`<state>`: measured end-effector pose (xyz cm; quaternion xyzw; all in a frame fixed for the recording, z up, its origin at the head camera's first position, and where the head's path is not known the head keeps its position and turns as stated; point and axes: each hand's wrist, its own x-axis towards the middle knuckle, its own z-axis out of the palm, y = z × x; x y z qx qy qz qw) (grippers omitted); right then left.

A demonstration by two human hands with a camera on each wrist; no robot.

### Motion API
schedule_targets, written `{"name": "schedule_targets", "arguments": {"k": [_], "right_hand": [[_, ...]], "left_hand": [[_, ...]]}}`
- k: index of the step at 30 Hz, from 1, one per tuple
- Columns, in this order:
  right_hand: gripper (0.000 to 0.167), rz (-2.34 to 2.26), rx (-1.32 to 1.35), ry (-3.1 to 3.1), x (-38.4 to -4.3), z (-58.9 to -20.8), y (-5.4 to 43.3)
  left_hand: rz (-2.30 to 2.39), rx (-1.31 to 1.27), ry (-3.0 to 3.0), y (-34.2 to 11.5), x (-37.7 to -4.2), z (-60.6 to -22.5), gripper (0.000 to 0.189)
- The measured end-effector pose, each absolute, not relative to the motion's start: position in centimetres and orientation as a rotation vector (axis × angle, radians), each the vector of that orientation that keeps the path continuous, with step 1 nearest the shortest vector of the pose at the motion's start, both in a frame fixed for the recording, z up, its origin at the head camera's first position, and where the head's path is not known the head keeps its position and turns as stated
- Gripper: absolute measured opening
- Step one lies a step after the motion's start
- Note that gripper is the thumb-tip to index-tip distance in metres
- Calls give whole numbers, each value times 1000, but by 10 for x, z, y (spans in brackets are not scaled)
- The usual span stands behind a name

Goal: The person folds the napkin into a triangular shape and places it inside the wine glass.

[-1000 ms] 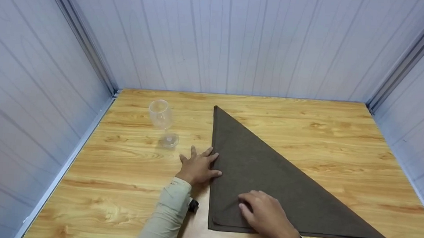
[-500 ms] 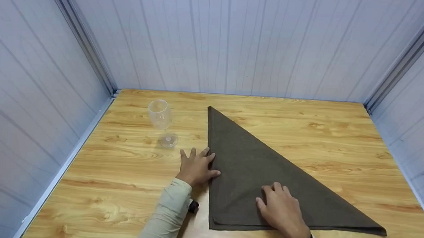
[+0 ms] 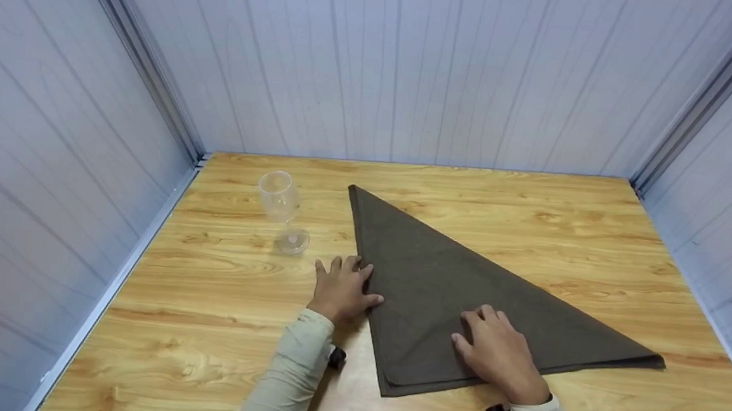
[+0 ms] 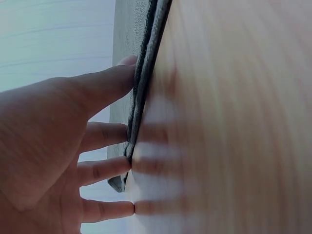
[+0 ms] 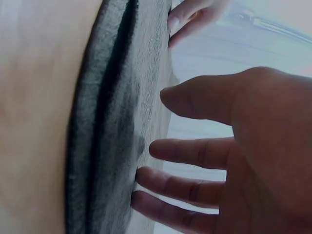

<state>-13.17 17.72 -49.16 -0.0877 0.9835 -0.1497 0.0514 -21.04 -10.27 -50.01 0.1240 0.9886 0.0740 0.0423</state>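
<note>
A dark brown-grey cloth (image 3: 424, 285), folded into a triangle, lies flat on the wooden table. My left hand (image 3: 343, 293) has its fingers spread at the cloth's left edge; in the left wrist view the thumb (image 4: 109, 85) touches that edge and the little finger meets the tabletop. My right hand (image 3: 500, 353) rests on the lower part of the cloth with slightly bent fingers. In the right wrist view, the lower fingertips (image 5: 141, 197) press on the fabric while the thumb stays off it. Nothing is gripped by either hand.
A clear stemmed glass (image 3: 279, 203) stands upright on the table, beyond my left hand. White panelled walls (image 3: 412, 75) enclose the table (image 3: 193, 322) at the back and both sides.
The cloth has turned counterclockwise: its top corner shifted left, its right corner swung up and away. My right hand moved right and forward on the cloth; my left hand stayed nearly still.
</note>
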Motion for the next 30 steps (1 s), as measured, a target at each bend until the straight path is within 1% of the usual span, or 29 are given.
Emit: {"name": "schedule_targets", "arguments": {"k": [6,17,23,26,30], "right_hand": [[33,-519,-287,2992,-140,-495,186],[24,-609,-357,3039,-155,-502,201],[27,-631,-340,3054,-161,-504,209],[32,-630,-333,3052,-163,-505,210],[39,-645,-326,3024,-164,-506,211]], "left_hand": [[256,424,3040,-102,-208,-501,71],[262,488,3056,-98,-206,-506,69],[286,539,3049,-96,-207,-505,60],[304,567,3041,-96,-206,-505,56],[323,564,3013,-95,-205,-504,55]]}}
